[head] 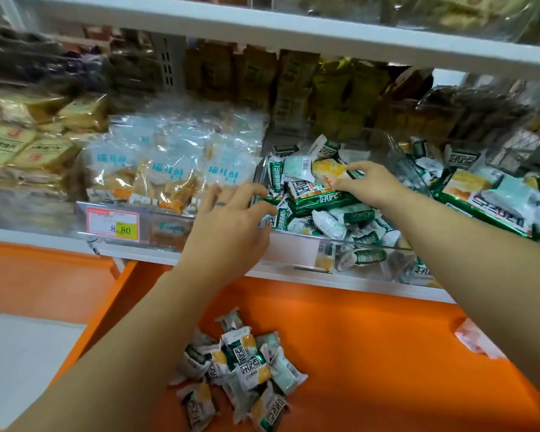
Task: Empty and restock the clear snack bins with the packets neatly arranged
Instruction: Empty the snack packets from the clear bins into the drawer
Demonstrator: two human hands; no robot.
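- Loosely spread, the right hand (367,182) lays its fingers (354,166) on the green-and-white packets (325,199) heaped in the clear bin (293,247), gripping none.
- The left hand (231,219) hovers at the bin's front left corner, its fingers wide and slightly bent, holding nothing.
- A loose pile (240,369) of the same packets lies on the orange counter (371,338), near its front edge and well apart from both hands.
- A price tag (113,224) fronts the neighbouring bin (169,219).
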